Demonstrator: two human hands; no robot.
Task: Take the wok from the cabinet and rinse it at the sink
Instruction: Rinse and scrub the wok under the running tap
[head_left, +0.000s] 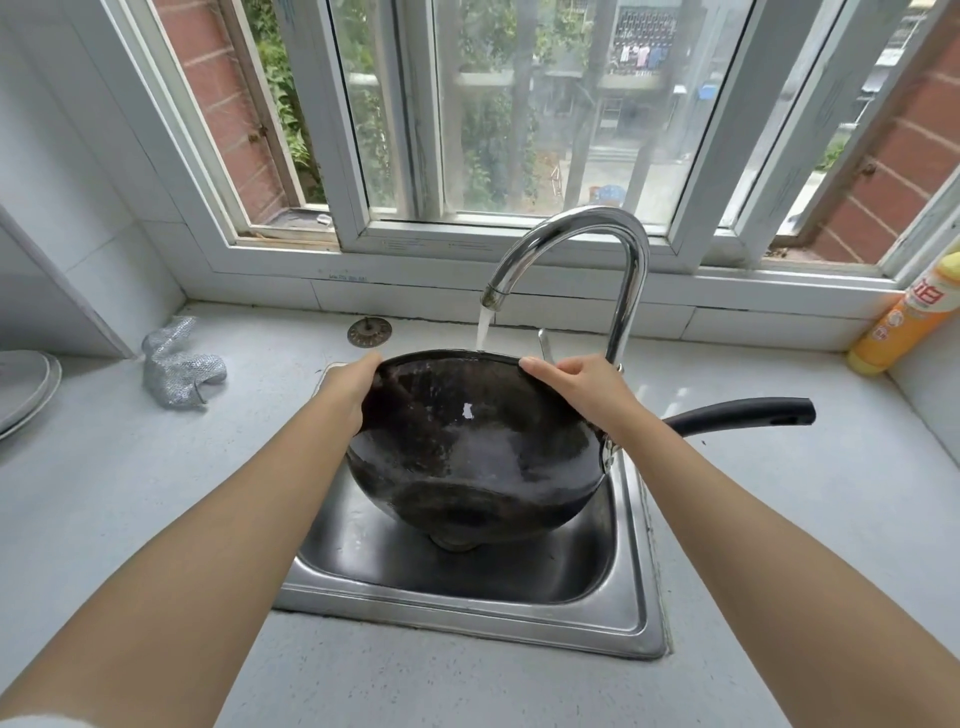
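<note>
I hold the round black metal wok (478, 447) tilted on its edge over the stainless steel sink (628, 587), its dark outer bottom turned toward me and its far rim raised up under the tap. My left hand (349, 391) grips the rim on the left, fingers curled out of sight behind the edge. My right hand (582, 382) grips the rim on the right, thumb pressed on the near face and fingers hooked over the top. The wok's long black handle (743, 413) sticks out to the right, above the surface. The wok's lower edge hangs down inside the basin; I cannot tell whether it touches the bottom.

A stream of water (484, 328) falls from the curved chrome faucet (597, 244) onto the far rim of the wok. The sink sits sunk into the pale grey surface (156, 509).

On the far side of the sink, just left of the stream, a round metal drain strainer (369, 332) lies flat. Further left lies a crumpled silver scouring cloth (179, 366), and at the left edge a stack of white plates (26, 389) shows partly. At the far right an orange and yellow dish soap bottle (904, 322) leans by the wall. Behind it all runs a white-framed window (363, 218).
</note>
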